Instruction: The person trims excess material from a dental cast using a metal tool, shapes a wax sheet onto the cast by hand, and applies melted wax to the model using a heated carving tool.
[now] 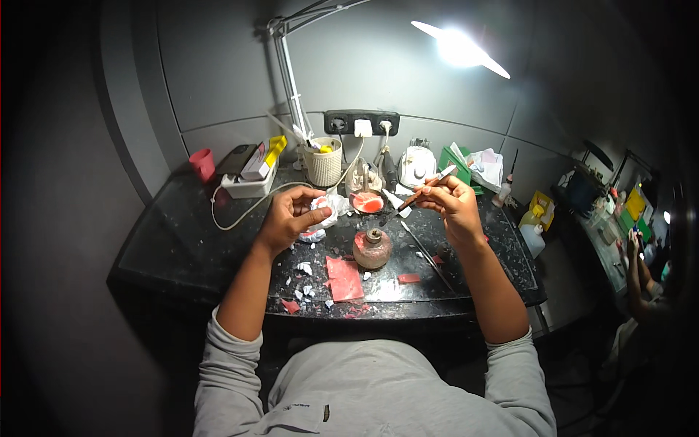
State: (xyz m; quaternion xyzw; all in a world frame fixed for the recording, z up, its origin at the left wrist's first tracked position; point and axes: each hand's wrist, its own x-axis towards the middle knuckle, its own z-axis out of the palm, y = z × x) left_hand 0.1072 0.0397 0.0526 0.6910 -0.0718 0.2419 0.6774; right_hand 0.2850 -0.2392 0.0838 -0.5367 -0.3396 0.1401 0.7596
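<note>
"White, chalky-looking piece (325, 211) with a red patch, one. Where do we list it?"

"Raised above the surface (182, 251), in the left hand (290, 220), thumb and fingers pinching it. Next entry: brown-handled tool (411, 202), one, slanted, pinched between thumb and fingers of the right hand (454, 207), its dark tip down toward the burner (372, 253)."

"Particulars of that burner?"

"Round-bellied glass, metal neck, upright, near the tip but apart from it. Whether it is lit, we cannot tell."

"Remaining stock?"

"Pink sheet (344, 280), one, lying just in front and to the left; dish of red material (368, 203), one, behind; slim metal tool (428, 256), one, lying to the right; white crumbs (304, 269), scattered."

"Handling notes?"

"Our judgement: this looks like wax work with a warmed tip. We should heat it briefly, load little, and carry it across promptly, before the wax stiffens. Left grip: firm but light, as the piece may chip, fingers clear of the red patch. Both wrists steady; fingertips well away from any flame."
</note>
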